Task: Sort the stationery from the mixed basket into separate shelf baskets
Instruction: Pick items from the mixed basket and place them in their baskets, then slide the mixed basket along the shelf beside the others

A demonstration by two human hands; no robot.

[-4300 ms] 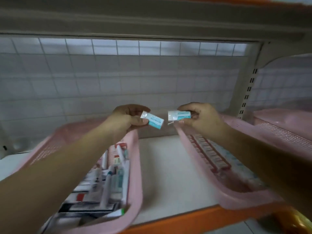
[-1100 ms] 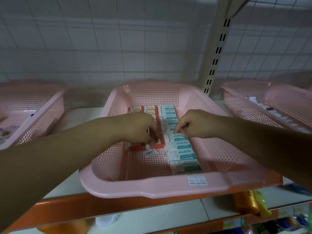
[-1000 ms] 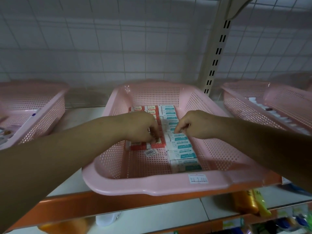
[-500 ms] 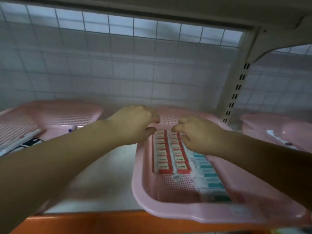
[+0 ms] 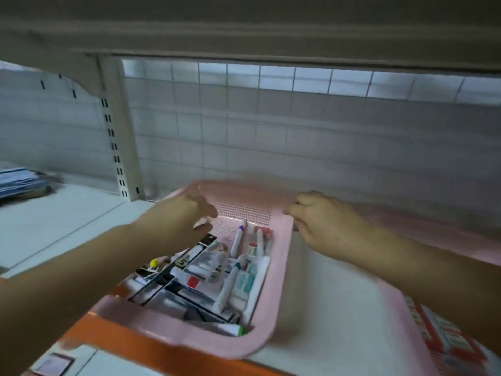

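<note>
Reaching over the mixed basket [image 5: 280, 267], we hold our left hand [image 5: 176, 223] above its far left part, fingers loose and spread, with nothing in them. Our right hand [image 5: 322, 223] sits at the basket's far right corner, fingers curled by the rim; through the blur we cannot tell whether it grips anything. Inside the basket lie jumbled pens [image 5: 238, 240], teal-labelled packs [image 5: 245, 284] and black-and-white packs [image 5: 162, 283]. Right of the basket, apart from it, a second pink basket [image 5: 433, 229] holds rows of red-boxed erasers [image 5: 447, 335]. The mixed basket's near end sits at the orange shelf lip [image 5: 130, 337].
</note>
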